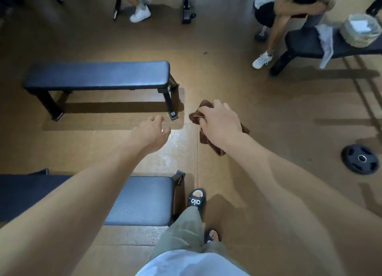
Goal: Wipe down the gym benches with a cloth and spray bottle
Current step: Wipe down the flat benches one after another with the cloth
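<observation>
My right hand (220,123) is shut on a crumpled brown cloth (203,112), which hangs below the wrist over the floor. My left hand (151,132) is held out empty, fingers apart, in the air between two benches. A flat black bench (99,75) stands ahead on the left, its right end just beyond my left hand. A second black bench (144,201) lies near my legs, partly hidden under my left forearm. No spray bottle is in view.
A third bench (303,42) at the upper right carries a white towel (327,44) and a wrapped bundle (360,30); a person sits beside it. Another person's legs show at the top. A black weight plate (361,158) lies on the brown floor at the right.
</observation>
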Demonstrator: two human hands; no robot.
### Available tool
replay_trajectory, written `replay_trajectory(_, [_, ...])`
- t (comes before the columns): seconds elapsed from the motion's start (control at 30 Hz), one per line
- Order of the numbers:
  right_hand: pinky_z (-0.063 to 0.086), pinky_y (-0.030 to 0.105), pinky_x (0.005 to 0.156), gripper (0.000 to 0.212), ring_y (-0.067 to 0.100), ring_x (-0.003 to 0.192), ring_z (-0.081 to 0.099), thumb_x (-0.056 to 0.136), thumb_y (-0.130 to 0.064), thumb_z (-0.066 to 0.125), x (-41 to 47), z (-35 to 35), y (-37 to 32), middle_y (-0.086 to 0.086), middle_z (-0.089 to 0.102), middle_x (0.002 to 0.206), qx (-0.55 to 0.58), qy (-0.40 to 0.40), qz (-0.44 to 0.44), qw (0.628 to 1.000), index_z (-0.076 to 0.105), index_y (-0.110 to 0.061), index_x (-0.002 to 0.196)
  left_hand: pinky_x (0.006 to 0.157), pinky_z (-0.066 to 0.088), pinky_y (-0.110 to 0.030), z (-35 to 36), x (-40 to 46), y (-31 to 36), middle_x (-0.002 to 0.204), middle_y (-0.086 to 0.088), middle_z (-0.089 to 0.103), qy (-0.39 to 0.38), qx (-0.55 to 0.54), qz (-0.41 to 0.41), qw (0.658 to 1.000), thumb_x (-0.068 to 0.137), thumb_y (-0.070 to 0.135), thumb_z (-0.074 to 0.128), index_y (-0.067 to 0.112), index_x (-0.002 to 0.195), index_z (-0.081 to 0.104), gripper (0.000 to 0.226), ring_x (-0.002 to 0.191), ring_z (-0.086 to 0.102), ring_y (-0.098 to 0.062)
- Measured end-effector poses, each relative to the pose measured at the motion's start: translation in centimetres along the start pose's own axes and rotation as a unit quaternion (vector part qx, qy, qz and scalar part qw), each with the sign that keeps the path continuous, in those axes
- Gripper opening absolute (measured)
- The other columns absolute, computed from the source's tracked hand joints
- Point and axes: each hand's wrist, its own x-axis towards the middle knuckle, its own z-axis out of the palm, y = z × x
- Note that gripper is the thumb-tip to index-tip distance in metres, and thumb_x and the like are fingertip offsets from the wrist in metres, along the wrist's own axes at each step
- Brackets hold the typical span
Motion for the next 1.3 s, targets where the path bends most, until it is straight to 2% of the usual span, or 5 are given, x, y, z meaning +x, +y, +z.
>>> replay_trajectory(0.2, [0.040,0.033,0.078,0.029,0.021,0.096,0.044,0.107,-0.030,0.043,12.5,0.3,-0.3,0.006,0.054,0.117,-0.017,0.002,-0.034,0.999,0.061,-0.023,0.128,0.099,0.051,-0.046,-2.5,10.1,-1.1,0.147,-0.011,0.052,0.002,-0.012,-0.040,0.999,0.106,0.047,0.036,0.019,0.148,0.041,0.050,0.124,0.058,-0.031])
replay_trajectory(0.33, [0.048,0.038,0.087,0.029,0.023,0.102,0.049,0.106,-0.031,0.044,21.5,0.7,-0.6,0.006,0.053,0.117,-0.004,0.019,-0.050,0.999,0.061,-0.023,0.128,0.105,0.049,-0.048,-5.1,17.6,-2.7,0.151,-0.010,0.049,0.000,-0.026,-0.055,0.998,0.106,0.047,0.036,0.019,0.150,0.040,0.052,0.131,0.054,-0.030])
replay_trajectory(0.7, [0.034,0.037,0.077,0.029,0.030,0.105,0.049,0.104,-0.032,0.046,43.1,1.8,-1.5,0.010,0.052,0.117,-0.019,-0.008,-0.101,0.995,0.063,-0.020,0.123,0.107,0.047,-0.051,-10.9,34.7,-4.9,0.152,-0.011,0.049,-0.014,-0.059,-0.104,0.993,0.105,0.048,0.035,0.019,0.151,0.040,0.055,0.132,0.054,-0.031])
replay_trajectory(0.87, [0.040,0.040,0.082,0.031,0.033,0.111,0.049,0.104,-0.031,0.046,52.9,3.4,-2.6,0.012,0.053,0.121,0.000,-0.049,-0.130,0.990,0.062,-0.021,0.128,0.106,0.046,-0.050,-13.2,41.9,-6.1,0.147,-0.013,0.052,-0.022,-0.075,-0.141,0.987,0.105,0.045,0.033,0.016,0.148,0.043,0.052,0.129,0.054,-0.032])
replay_trajectory(1.3, [0.044,0.045,0.089,0.033,0.035,0.111,0.050,0.102,-0.028,0.050,68.6,11.6,-7.0,0.013,0.055,0.122,0.014,-0.065,-0.103,0.992,0.061,-0.022,0.133,0.107,0.041,-0.044,-14.6,57.6,-13.9,0.143,-0.013,0.055,-0.026,-0.092,-0.152,0.984,0.106,0.042,0.036,0.015,0.140,0.049,0.045,0.130,0.051,-0.034])
